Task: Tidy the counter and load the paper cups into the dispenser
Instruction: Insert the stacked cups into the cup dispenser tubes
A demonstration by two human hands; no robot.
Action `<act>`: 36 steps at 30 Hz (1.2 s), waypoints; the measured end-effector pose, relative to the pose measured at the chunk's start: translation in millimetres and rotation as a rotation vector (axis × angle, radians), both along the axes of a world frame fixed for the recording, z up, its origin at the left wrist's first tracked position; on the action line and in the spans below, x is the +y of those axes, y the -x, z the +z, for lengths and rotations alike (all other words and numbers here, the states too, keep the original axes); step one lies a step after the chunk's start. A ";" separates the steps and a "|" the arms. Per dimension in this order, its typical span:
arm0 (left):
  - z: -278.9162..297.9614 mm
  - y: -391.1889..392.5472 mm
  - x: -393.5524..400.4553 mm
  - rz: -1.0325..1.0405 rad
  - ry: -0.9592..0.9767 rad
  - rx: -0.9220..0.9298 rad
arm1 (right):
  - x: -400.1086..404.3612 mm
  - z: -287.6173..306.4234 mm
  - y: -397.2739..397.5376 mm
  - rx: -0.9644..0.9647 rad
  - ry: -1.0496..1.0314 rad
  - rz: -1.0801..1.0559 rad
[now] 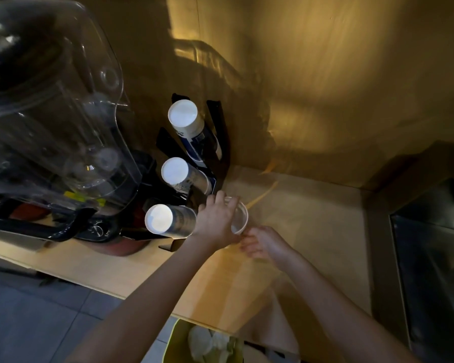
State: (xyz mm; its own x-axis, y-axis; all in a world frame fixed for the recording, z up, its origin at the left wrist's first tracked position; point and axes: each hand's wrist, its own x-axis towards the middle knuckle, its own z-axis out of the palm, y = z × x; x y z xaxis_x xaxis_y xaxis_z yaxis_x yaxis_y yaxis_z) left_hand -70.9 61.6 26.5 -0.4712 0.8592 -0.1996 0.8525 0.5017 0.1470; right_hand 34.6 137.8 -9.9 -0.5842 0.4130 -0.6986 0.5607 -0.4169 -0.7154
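Dim wooden counter [312, 218] under 3 cup stacks [182, 115], tiled floor [37, 318] below

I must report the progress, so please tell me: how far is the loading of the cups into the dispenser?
Done, it seems: the black dispenser already holds three stacks of paper cups. In hand: the left hand holds one white cup beside the lowest stack, and the right hand touches its base. Left: that cup is not yet in a slot. The bin below holds some white waste.
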 end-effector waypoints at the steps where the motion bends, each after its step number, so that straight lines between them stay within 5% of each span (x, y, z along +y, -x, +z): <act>1: 6.8 -1.0 -0.8 -0.007 -0.043 0.021 | 0.4 4.3 -0.8 0.012 0.118 -0.057; 5: 39.3 -4.5 -9.9 -0.054 -0.342 0.101 | 2.3 15.8 -0.3 0.137 0.438 -0.193; 9: 57.8 -11.1 -26.5 -0.081 -0.665 0.084 | -6.3 34.6 3.5 0.488 0.688 -0.128; 14: 55.9 -7.6 -55.4 -0.004 -0.895 -0.062 | -23.9 62.3 20.3 0.742 0.678 -0.090; 18: 59.6 4.0 -88.6 0.066 -0.884 -0.218 | -35.5 67.6 38.0 0.736 0.399 -0.044; 23: 75.4 39.5 -124.2 0.163 -0.776 -0.339 | -56.3 86.4 55.5 0.593 -0.206 0.034; 29: 119.0 60.0 -154.0 0.057 -0.885 -0.516 | -95.2 105.2 68.1 0.439 -0.756 0.186; 36: 119.8 69.4 -174.1 0.073 -0.854 -0.255 | -121.9 78.1 91.0 0.221 -0.922 0.345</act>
State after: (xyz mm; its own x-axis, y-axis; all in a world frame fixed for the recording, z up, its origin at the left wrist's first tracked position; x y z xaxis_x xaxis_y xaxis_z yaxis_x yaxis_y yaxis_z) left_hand -140.3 -112.6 146.3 -0.5592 0.7325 0.3883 0.7128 0.1856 0.6763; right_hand -56.4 15.9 68.2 -0.8518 0.5211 -0.0532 0.3617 0.5117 -0.7793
